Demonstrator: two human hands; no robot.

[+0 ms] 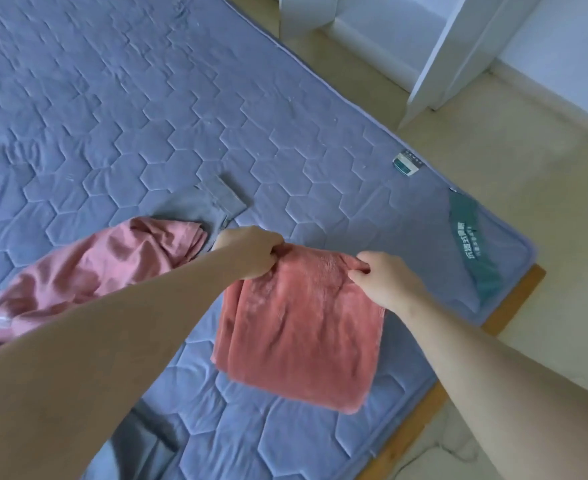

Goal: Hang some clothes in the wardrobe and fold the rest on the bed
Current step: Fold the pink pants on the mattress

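The left hand (pixel 251 252) grasps the far left corner of the folded coral cloth (pixel 303 341), fingers curled round the fabric. The right hand (pixel 386 282) pinches the far right corner of the same cloth between thumb and fingers. The cloth is folded into a rough rectangle and hangs from both hands over the bed (pixel 147 98), near the edge with the wooden frame (pixel 514 306) and close to the corner bearing the green label (pixel 472 247). Whether its lower edge rests on the bed cannot be determined.

A crumpled pink garment (pixel 95 271) lies on the bed left of the cloth. A grey garment (pixel 209 206) lies just beyond it, touching it. The white wardrobe (pixel 424 46) stands on the floor (pixel 562 237) past the bed's far edge.
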